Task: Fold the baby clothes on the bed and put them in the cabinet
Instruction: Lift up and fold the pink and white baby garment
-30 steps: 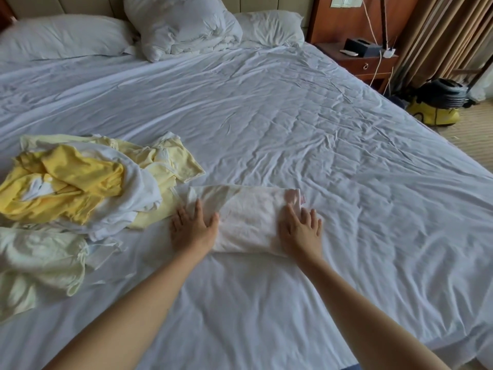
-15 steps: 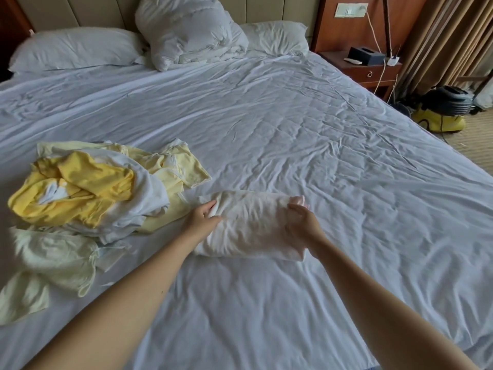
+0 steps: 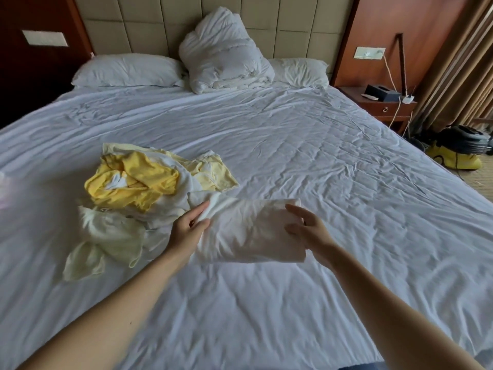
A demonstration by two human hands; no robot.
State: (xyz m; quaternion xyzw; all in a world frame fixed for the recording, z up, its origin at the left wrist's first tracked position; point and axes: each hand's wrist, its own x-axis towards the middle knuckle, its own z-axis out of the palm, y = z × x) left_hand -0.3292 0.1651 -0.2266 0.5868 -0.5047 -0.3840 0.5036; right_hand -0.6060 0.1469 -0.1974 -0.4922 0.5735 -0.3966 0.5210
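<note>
The left hand (image 3: 188, 231) pinches the left end of a folded white garment (image 3: 250, 232), with cloth bunched between thumb and fingers. The right hand (image 3: 309, 231) grasps the right end, thumb on the top layer and fingers curled at the edge. The garment spans the gap between the two hands as a rough rectangle, its far edge rolled over. I cannot tell whether its near edge is touching the sheet or is lifted just clear. It sits in the near half of the bed (image 3: 306, 156), about midway between the left and right edges.

Just beside the left hand, toward the left edge, lies a loose pile (image 3: 133, 182) of unfolded clothes: a bright yellow piece on top, pale yellow ones behind it and a cream one trailing toward the near edge. The white cloth in the pile touches the garment's left end.

At the head edge two pillows (image 3: 125, 69) lie flat with a bunched duvet (image 3: 224, 65) propped between them against the padded headboard (image 3: 133, 22). Off the far right corner stands a nightstand (image 3: 384, 109) carrying a dark box (image 3: 381, 92). Nearer along the right edge, a yellow vacuum (image 3: 458, 158) sits on the floor beside a curtain (image 3: 466, 62).
</note>
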